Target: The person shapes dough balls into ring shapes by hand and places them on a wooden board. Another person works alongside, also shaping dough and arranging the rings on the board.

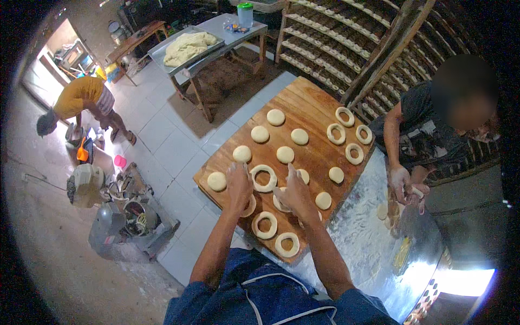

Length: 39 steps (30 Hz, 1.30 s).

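A pale dough ring (264, 167) lies flat on the wooden board, between my two hands. My left hand (239, 185) is at the ring's left side, fingers pointing forward, close to a round dough disc (242, 154). On the ring's other side, my right hand (298, 194) has its thumb and fingers spread, partly covering another dough piece (279, 201). Neither hand visibly grips anything. Near my body lie two more rings, one of them a wide dough ring (287, 235). Several plain discs sit farther up the board (310, 103).
The board rests on a floury metal table (352, 222). To the right, a person's hands (402, 187) hold a strip of dough. A dough mass (189, 49) lies on a far table. Racks (319, 46) stand behind; a mixer (127, 222) stands left. Another person (86, 97) bends over.
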{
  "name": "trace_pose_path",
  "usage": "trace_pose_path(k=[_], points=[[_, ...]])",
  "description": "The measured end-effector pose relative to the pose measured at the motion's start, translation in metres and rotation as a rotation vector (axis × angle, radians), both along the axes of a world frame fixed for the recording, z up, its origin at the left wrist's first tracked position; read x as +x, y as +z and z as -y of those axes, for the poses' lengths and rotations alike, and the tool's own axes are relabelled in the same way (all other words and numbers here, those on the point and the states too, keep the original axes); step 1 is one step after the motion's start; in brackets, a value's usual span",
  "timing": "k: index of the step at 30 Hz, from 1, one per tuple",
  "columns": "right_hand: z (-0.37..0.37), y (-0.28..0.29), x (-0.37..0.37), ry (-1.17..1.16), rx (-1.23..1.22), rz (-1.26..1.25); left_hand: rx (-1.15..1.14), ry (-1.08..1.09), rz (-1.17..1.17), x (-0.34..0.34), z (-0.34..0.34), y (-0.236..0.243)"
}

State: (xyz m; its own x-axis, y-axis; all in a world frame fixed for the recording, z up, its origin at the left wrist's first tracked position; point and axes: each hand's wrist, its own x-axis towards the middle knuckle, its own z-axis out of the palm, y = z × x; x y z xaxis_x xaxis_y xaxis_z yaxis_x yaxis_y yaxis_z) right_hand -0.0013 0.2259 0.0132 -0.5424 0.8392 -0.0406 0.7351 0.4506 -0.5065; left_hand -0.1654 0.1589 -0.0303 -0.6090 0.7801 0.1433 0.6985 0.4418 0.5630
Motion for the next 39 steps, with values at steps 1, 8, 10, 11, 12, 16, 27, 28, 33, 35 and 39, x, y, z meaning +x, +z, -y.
trace_pose_path(k=[1,8,10,11,12,16,27,28,33,35,39], points=[[-0.006,0.003,0.0,0.001,-0.044,-0.025,0.052,-0.017,0.001,-0.001,0.001,-0.001],[-0.04,-0.003,-0.05,0.213,0.006,-0.243,0.138,-0.044,0.087,0.013,0.008,0.024],[-0.045,-0.015,-0.089,0.411,-0.031,-0.325,0.147,0.031,-0.043,0.01,0.015,0.027],[-0.047,-0.026,-0.106,0.478,0.045,-0.365,0.149,0.093,-0.158,0.003,0.02,0.026],[-0.048,-0.054,-0.118,0.47,0.306,-0.402,0.153,0.141,-0.273,-0.004,0.023,0.025],[-0.024,-0.056,-0.153,0.398,0.432,0.044,-0.048,0.111,-0.284,-0.038,0.059,0.018],[0.02,-0.049,0.01,0.156,-0.044,-0.344,0.114,-0.07,0.251,0.008,0.076,0.066],[0.027,-0.025,0.06,0.126,0.038,-0.491,0.151,-0.055,0.379,0.036,0.074,0.082],[0.047,-0.003,0.265,-0.429,-0.198,-0.113,-0.019,-0.617,0.679,0.197,0.06,0.076],[0.048,0.004,0.315,-0.598,-0.364,-0.055,-0.204,-0.949,0.764,0.255,0.049,0.055],[0.056,-0.05,0.374,-0.734,0.234,0.197,0.015,-1.152,0.203,0.337,0.06,-0.001]])
